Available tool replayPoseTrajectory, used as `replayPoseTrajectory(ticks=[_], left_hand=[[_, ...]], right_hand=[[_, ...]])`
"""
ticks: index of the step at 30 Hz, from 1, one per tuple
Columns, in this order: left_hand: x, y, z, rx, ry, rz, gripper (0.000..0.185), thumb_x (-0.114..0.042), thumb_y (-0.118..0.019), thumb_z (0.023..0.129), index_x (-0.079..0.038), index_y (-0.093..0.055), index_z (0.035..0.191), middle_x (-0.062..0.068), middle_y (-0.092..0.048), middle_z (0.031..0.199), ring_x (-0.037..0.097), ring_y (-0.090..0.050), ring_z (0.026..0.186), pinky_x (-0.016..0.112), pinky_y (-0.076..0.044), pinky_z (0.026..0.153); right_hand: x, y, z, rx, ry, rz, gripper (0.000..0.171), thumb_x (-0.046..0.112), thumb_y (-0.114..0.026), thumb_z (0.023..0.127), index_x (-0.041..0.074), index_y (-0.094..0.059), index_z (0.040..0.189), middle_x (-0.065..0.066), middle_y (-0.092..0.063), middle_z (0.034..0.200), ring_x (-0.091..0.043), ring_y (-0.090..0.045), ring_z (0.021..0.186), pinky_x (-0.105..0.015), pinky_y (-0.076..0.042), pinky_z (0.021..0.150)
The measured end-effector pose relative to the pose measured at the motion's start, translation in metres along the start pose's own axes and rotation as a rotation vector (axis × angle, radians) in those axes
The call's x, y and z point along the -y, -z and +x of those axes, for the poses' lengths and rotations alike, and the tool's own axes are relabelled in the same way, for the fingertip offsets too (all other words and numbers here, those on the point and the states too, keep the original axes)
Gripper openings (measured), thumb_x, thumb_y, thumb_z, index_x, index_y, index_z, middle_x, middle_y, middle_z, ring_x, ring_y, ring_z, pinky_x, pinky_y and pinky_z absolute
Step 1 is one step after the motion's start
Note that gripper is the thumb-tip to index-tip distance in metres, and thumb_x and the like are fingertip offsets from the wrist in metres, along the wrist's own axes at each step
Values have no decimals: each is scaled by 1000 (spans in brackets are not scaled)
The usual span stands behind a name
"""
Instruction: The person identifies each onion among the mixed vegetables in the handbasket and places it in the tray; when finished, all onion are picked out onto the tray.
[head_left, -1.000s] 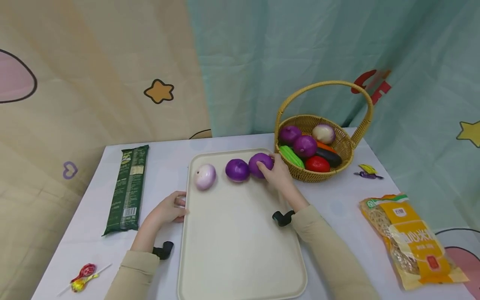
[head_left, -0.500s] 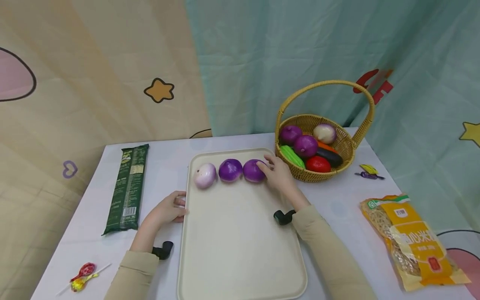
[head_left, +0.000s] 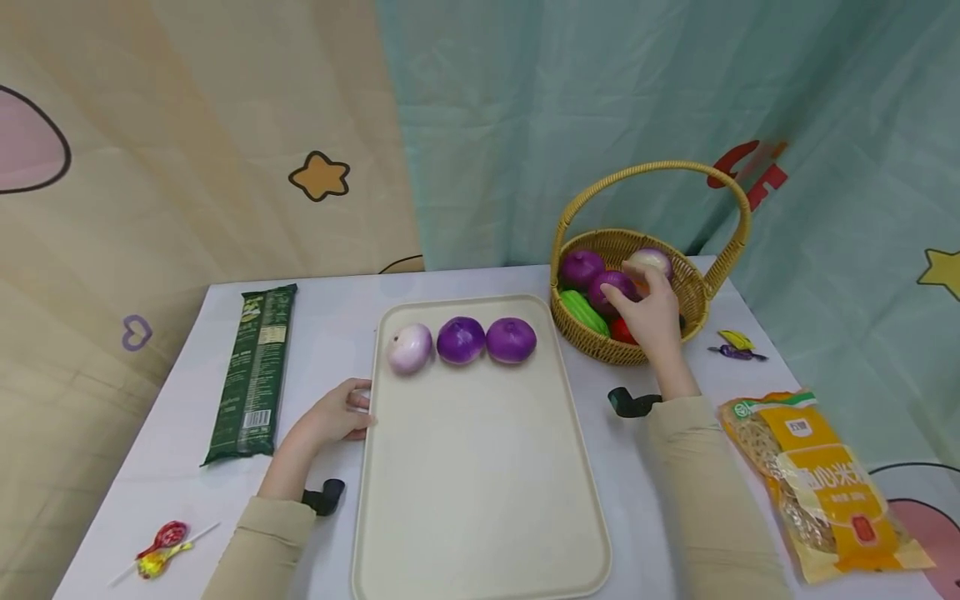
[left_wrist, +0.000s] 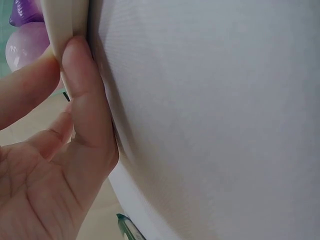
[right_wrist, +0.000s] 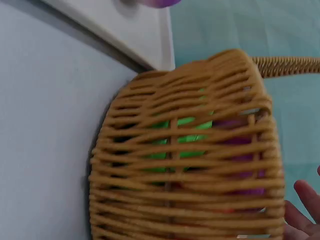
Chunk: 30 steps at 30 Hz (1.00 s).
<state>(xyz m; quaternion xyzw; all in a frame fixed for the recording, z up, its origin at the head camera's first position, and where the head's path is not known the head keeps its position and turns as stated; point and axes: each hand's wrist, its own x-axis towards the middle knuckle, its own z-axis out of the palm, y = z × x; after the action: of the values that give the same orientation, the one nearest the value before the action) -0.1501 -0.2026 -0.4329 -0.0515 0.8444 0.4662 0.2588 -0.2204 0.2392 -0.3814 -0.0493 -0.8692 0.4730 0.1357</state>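
— Since a second ago the right hand (head_left: 651, 315) has been lifted off the third onion (head_left: 511, 340) and carried right, over the basket (head_left: 693, 293). That onion is left touching the middle onion (head_left: 461, 340), beside the pale onion (head_left: 409, 348), along the far edge of the tray (head_left: 480, 492).

— And the grip?

— Nothing is held yet; the fingers are loosely spread above another purple onion (head_left: 609, 287) in the basket. The tray's left rim is pinched by the left hand (head_left: 333, 417).

— What is added by the wrist views?

— The thumb (left_wrist: 85, 95) is seen pressed on the tray rim (left_wrist: 67, 20); through the basket weave (right_wrist: 185, 180) green and purple are glimpsed, which are hidden from above by the hand.
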Motion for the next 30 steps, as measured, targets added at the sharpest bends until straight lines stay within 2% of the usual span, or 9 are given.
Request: replayPoseTrajectory(ticks=[4,10,17,20,26,30], left_hand=[[0,1,0,2,1,3,65,4,-61,91,7,-29,147,24,-50,113,21,-63,86,35,-62,75],[1,-1,0,0,6,0,64,4,-60,91,7,-30,147,24,-51,114,20,-63,85,35,-62,75],[0,-1,-2,-13,-13,45,64,2,-62,90,8,-32,146,24,-54,113,22,-63,87,35,-60,76],[1,-1,-2,-25,-10,76,63,0,-62,89,6,-34,146,23,-56,113,21,-63,89,34,-58,78],[2,-1,0,-19,-13,88,63,-2,-61,90,6,-34,146,21,-56,113,22,-62,90,34,-57,80],[2,2,1,-20,-16,94,62,-4,-61,90,6,-35,146,20,-56,112,22,-60,91,34,-54,79]], right_hand=[[-18,8,7,42,-45,-67,73,38,-73,88,8,-40,146,-18,-42,147,-35,-37,140,-53,-34,117],[-35,6,17,154,-48,-156,86,38,-74,87,3,-29,151,-25,-34,151,-42,-33,140,-59,-31,116],[-36,1,24,166,-89,-194,90,39,-73,88,2,-24,154,-27,-33,152,-44,-32,141,-61,-30,116],[-35,0,23,152,-93,-189,88,39,-72,88,2,-26,153,-26,-33,153,-44,-33,141,-61,-30,116],[-22,3,8,88,-86,-107,86,46,-71,87,5,-30,151,-23,-37,151,-42,-37,137,-61,-35,113],[-2,-7,-15,145,-65,-30,82,49,-72,86,8,-35,147,-21,-43,144,-39,-48,124,-55,-46,105]])
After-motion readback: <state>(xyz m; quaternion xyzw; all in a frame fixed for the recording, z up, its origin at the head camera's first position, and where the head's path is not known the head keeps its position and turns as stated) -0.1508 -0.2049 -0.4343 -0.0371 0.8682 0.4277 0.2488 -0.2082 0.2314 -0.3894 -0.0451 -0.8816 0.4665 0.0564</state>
